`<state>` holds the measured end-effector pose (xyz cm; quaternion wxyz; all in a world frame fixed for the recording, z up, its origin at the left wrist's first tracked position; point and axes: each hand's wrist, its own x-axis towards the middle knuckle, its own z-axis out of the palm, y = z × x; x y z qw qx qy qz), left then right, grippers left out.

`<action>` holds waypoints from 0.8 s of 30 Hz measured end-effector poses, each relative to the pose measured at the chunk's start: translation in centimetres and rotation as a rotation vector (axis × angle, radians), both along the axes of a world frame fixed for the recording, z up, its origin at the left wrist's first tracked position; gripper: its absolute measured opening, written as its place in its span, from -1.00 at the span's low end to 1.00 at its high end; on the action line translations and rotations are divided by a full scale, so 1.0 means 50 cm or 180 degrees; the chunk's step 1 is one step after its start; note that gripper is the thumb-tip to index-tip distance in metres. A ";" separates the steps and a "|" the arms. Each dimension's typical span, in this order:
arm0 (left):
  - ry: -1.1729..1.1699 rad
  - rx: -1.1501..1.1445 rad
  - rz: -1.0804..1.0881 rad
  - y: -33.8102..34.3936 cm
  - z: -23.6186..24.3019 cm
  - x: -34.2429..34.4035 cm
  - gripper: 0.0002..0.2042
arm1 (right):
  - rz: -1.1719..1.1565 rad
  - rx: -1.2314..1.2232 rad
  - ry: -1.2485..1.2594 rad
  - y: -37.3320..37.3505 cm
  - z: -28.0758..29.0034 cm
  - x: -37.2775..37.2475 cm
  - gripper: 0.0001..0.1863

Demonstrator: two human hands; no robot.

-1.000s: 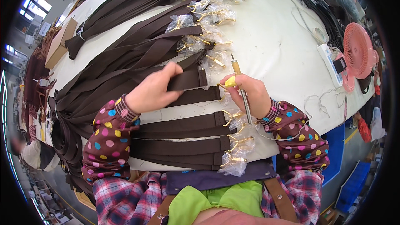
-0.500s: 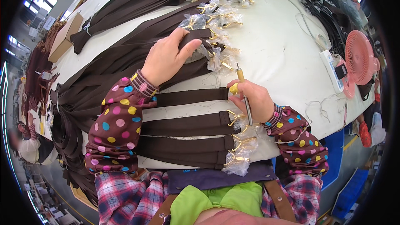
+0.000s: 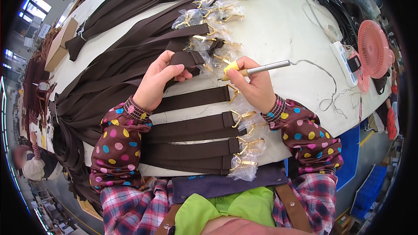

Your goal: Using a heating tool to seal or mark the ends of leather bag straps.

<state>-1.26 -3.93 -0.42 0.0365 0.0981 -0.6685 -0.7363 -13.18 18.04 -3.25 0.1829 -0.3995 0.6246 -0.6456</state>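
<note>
Evidently apart, the two hands are each clamped on something. The left hand (image 3: 157, 78) pinches a dark brown webbing strap (image 3: 183, 59) near its folded end, thumb uppermost, probably to keep that end steady and exposed. The right hand (image 3: 254, 86), a yellow wrap (image 3: 231, 66) on one finger, grips a corded pen-shaped tool (image 3: 271, 66), its tip near the strap's end; that pencil-like hold likely gives fine control. Around them, other brown straps (image 3: 191, 101) lie across the white tabletop (image 3: 287, 30), their gold metal hooks (image 3: 246, 114) and clear plastic wraps (image 3: 244, 174) facing right, presumably for easy reach. Farther right stands a pink fan (image 3: 373, 50).
</note>
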 end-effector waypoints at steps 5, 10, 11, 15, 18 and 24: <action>0.0029 0.0016 0.0061 0.006 -0.003 0.002 -0.83 | -0.0062 -0.0117 0.0201 -0.020 -0.005 0.011 -0.85; 0.0030 0.0030 0.0009 0.004 -0.002 0.003 -0.83 | -0.0007 0.0140 0.0174 -0.020 -0.012 0.010 -0.84; 0.0033 0.0031 0.0021 0.005 -0.002 0.003 -0.83 | -0.0037 0.0159 0.0239 -0.021 -0.012 0.010 -0.85; 0.0048 0.0044 0.0057 0.005 -0.003 0.003 -0.83 | -0.0077 0.0148 0.0277 -0.024 -0.018 0.009 -0.85; 0.0024 0.0070 0.0089 0.006 -0.004 0.002 -0.84 | -0.0087 0.0138 0.0362 -0.024 -0.020 0.008 -0.86; 0.0057 0.0067 0.0098 0.005 -0.006 0.002 -0.84 | -0.0085 0.0121 0.0341 -0.027 -0.023 0.009 -0.86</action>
